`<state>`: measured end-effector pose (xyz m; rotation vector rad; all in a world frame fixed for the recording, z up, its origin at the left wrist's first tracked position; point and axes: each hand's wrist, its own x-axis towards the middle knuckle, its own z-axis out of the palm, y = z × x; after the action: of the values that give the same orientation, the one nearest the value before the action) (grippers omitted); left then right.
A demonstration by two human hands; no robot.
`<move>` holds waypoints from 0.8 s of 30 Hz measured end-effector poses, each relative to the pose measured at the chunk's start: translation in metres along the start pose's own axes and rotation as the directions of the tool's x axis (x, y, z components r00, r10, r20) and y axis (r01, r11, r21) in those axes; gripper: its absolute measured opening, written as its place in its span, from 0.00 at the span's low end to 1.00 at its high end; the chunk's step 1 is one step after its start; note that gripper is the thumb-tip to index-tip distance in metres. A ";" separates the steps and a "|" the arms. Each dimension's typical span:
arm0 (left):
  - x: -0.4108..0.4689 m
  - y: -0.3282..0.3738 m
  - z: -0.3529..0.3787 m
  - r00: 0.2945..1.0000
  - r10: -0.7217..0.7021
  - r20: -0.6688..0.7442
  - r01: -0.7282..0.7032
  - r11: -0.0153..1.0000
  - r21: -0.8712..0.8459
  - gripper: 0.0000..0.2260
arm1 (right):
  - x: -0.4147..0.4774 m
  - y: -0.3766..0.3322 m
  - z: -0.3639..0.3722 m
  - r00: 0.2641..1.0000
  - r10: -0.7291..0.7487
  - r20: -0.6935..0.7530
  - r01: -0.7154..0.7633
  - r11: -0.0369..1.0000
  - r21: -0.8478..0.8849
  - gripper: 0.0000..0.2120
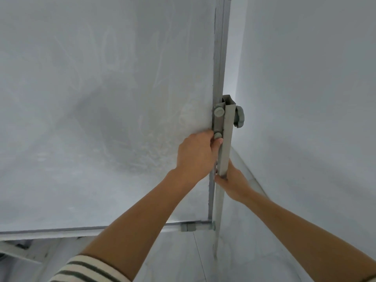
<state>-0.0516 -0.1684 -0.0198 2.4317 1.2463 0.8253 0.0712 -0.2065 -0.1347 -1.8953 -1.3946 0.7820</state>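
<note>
A large whiteboard (pixel 105 102) with smeared marks fills the left and centre. Its metal right edge frame (pixel 220 47) runs up the picture. Beside that edge stands a square grey metal stand post (pixel 226 143) with two round grey plastic screw caps (pixel 219 112) on its front and a grey lobed knob (pixel 239 116) on its right side. My left hand (pixel 195 157) grips the board's edge and the post just below the lower cap. My right hand (pixel 231 180) holds the post lower down from the right side, fingers wrapped behind it.
A plain white wall (pixel 309 88) stands close on the right, leaving a narrow gap beside the post. The board's bottom rail (pixel 61 231) with a grey clip (pixel 188 227) runs along the lower left. Pale floor tiles (pixel 183 259) show below.
</note>
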 end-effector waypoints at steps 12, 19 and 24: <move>-0.124 0.049 -0.011 0.992 -0.084 -0.096 0.079 0.995 -0.058 0.11 | -0.114 0.021 0.013 0.991 -0.130 0.021 0.131 0.986 -0.103 0.15; -0.163 0.053 -0.031 0.989 -0.140 0.046 0.140 0.990 0.000 0.14 | -0.138 0.007 0.009 0.998 -0.041 0.037 0.048 0.979 -0.197 0.22; -0.222 0.016 -0.059 0.970 -0.230 0.074 0.231 0.973 -0.013 0.12 | -0.179 0.021 0.025 0.998 0.030 0.048 -0.015 0.959 -0.283 0.21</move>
<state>-0.1800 -0.3576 -0.0444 2.2241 1.4497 0.6753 0.0180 -0.3803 -0.1515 -2.1226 -1.5902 0.6749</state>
